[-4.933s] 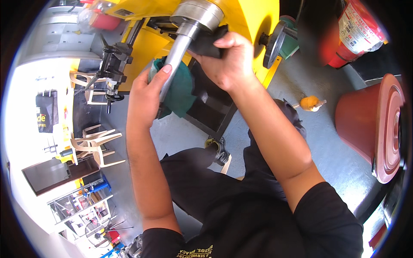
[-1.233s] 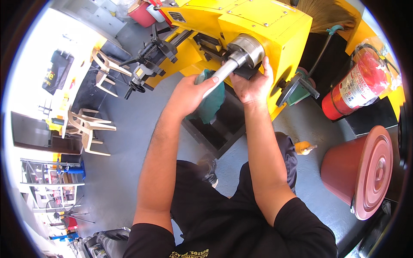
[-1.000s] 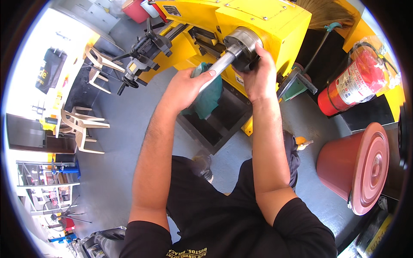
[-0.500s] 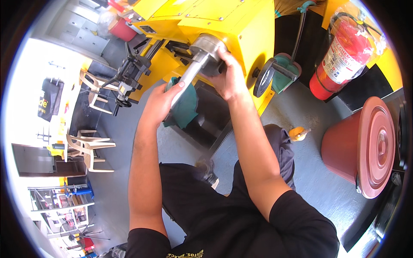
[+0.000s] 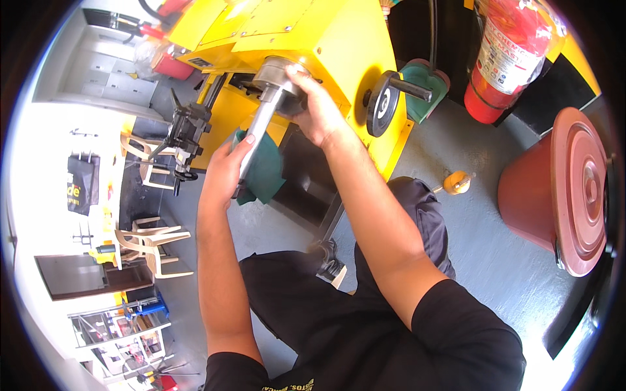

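A grey metal shaft (image 5: 257,133) sticks out of a round chuck (image 5: 277,75) on the front of a yellow machine (image 5: 326,39). My left hand (image 5: 225,173) is wrapped around the free lower end of the shaft. My right hand (image 5: 313,107) grips the chuck where the shaft enters it. A green cloth (image 5: 267,173) hangs just behind the shaft and my left hand.
A black handwheel (image 5: 381,104) juts from the machine to the right of my right hand. A red fire extinguisher (image 5: 508,55) stands at the back right, a red-brown lidded bin (image 5: 570,189) at the right. A small orange object (image 5: 454,182) lies on the grey floor. Plastic chairs (image 5: 153,238) stand at the left.
The view has swung, so the machine now sits higher and more central. Both hands have stayed on the shaft and chuck throughout.
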`<state>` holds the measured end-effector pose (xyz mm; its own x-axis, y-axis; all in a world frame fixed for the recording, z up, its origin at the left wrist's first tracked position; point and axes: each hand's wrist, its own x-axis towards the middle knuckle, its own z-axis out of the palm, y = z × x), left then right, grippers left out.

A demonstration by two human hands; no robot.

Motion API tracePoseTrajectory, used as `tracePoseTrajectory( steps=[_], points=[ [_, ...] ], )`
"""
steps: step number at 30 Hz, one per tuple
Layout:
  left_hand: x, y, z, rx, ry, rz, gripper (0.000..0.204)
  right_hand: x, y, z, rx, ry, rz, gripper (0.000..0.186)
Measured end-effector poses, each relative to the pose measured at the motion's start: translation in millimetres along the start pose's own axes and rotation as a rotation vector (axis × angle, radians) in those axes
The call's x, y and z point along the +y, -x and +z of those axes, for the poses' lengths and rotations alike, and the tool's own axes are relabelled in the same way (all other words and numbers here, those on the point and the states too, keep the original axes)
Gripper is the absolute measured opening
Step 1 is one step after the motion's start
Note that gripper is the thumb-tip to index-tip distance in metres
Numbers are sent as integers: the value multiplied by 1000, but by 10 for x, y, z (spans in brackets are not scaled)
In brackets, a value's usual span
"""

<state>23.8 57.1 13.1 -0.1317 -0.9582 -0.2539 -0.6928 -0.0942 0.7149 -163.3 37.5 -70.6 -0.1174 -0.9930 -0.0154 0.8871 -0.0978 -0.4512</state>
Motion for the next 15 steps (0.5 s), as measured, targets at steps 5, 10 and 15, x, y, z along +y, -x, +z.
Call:
tracePoseTrajectory(
  steps=[5,10,15],
  points=[
    [21,-8,29,38,11,-55,51,162,18,27,108,389,-216,81],
    [-59,-32,-27,14,30,-20,53,173,-115,-111,0,-30,-49,70],
    [-40,-87,-6,35,11,36,52,244,-342,-161,-191,-559,42,49]
  ],
)
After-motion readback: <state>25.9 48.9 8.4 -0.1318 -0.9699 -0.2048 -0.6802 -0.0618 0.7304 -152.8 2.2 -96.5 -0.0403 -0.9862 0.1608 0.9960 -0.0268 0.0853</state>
